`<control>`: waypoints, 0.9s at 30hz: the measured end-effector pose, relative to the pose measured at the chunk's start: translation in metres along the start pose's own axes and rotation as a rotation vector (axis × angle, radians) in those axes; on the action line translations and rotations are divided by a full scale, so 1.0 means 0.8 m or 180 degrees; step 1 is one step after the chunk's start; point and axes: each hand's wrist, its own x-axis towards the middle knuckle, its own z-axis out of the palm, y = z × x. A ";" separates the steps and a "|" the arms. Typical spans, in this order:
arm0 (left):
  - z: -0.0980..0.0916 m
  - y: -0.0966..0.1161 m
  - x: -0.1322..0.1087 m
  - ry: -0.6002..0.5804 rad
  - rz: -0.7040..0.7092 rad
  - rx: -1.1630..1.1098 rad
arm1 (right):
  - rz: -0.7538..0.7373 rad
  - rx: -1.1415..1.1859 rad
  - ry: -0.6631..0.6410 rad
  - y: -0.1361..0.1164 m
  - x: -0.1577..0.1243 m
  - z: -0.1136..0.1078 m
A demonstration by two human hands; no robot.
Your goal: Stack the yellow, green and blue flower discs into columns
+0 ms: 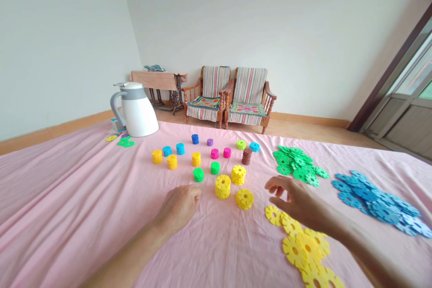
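Note:
My left hand [181, 207] rests on the pink cloth with its fingers curled into a loose fist; nothing shows in it. Just right of it stand several yellow slotted plastic discs in stacks, the nearest being one tall yellow stack [222, 187] and a front yellow stack [244, 199]. My right hand [292, 195] hovers with bent fingers, thumb and fingertips apart and nothing between them. Beneath and in front of it spreads a loose pile of yellow discs [305, 248]. A pile of green discs [295, 162] lies beyond this hand.
Small stacks in several colours stand farther back, including a brown stack [246, 156] and an orange stack [157, 156]. Blue discs [378, 200] are heaped at the right. A white jug [140, 112] stands back left. Beyond the pink cloth [101, 202] are two wooden chairs [248, 92].

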 end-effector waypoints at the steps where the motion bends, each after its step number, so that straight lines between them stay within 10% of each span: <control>1: 0.000 0.000 0.000 0.0002 -0.0004 0.0003 | 0.0027 -0.0046 -0.0157 0.004 -0.007 -0.008; 27: -0.001 0.003 0.001 -0.0004 -0.0086 0.0066 | -0.0057 -0.0373 -0.0619 -0.018 -0.021 0.005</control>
